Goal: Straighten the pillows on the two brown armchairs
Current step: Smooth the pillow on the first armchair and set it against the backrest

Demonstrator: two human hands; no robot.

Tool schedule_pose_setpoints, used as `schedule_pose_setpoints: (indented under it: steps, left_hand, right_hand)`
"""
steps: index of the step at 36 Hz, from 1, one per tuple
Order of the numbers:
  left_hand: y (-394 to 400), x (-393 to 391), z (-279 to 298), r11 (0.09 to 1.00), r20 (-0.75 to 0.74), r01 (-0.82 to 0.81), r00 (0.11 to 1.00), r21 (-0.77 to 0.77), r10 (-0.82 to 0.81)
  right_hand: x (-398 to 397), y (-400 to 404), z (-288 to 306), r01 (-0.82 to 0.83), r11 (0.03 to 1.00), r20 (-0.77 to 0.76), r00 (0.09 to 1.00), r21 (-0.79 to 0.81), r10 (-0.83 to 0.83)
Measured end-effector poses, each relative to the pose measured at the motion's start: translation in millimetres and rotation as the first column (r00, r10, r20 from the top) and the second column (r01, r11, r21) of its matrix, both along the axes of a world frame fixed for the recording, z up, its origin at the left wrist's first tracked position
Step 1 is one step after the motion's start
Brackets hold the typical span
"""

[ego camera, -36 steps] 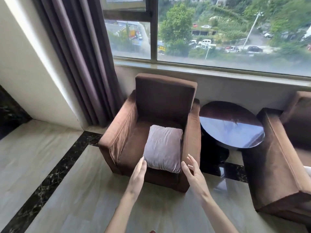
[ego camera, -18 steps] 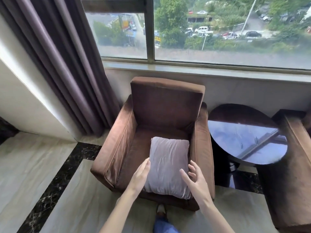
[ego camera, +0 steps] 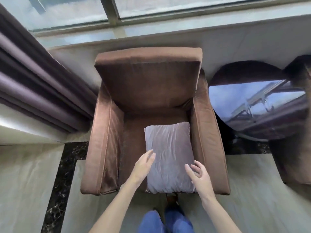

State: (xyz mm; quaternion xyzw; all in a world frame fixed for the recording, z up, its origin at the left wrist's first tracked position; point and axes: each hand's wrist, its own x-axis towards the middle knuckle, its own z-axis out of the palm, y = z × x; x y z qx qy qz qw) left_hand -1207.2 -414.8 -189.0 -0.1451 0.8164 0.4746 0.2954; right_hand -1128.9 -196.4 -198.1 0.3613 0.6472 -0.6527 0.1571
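A brown armchair (ego camera: 148, 84) stands below me, its back to the window wall. A grey-mauve pillow (ego camera: 170, 155) lies flat on the seat, pushed to the right side, its front edge over the seat's front. My left hand (ego camera: 143, 165) is open at the pillow's left edge, fingertips touching or just above it. My right hand (ego camera: 200, 177) is open over the pillow's front right corner, fingers spread. Only an arm of the second brown armchair (ego camera: 296, 158) shows at the far right edge.
A round dark glossy side table (ego camera: 255, 105) sits between the two chairs. Purple-grey curtains (ego camera: 33, 88) hang at the left. A window sill (ego camera: 151, 31) runs behind the chair. My jeans-clad legs (ego camera: 166, 221) stand at the chair's front on the pale tiled floor.
I have stepped closer and the view now looks steeply down. Both hands have moved forward from in front of the chair to the pillow's left and right sides.
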Motion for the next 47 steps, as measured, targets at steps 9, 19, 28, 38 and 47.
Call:
schedule_pose_setpoints:
  steps: [9, 19, 28, 38, 47]
  left_hand:
    - [5.1, -100.6, -80.6, 0.979, -0.002, 0.202, 0.979, -0.04, -0.202]
    - [18.8, -169.5, -209.7, 0.89, 0.056, 0.452, 0.892, -0.064, -0.449]
    - [36.0, -245.7, -304.6, 0.823, 0.026, 0.549, 0.834, -0.149, -0.552]
    - [52.9, -286.5, -356.1, 0.629, 0.141, 0.651, 0.734, -0.425, -0.664]
    - [29.3, -283.0, -351.8, 0.714, 0.109, 0.579, 0.8, -0.393, -0.59]
  right_hand:
    - [-20.4, -12.0, -70.7, 0.26, 0.963, 0.17, 0.954, -0.065, -0.246]
    - [-22.0, -17.3, -187.7, 0.598, 0.799, 0.485, 0.718, -0.064, -0.499]
    - [-13.3, -42.6, -275.4, 0.772, 0.628, 0.614, 0.543, -0.096, -0.573]
    - [-14.6, -49.6, -324.6, 0.755, 0.626, 0.553, 0.612, -0.197, -0.565]
    - [-15.0, -53.6, -323.6, 0.74, 0.667, 0.466, 0.623, -0.09, -0.628]
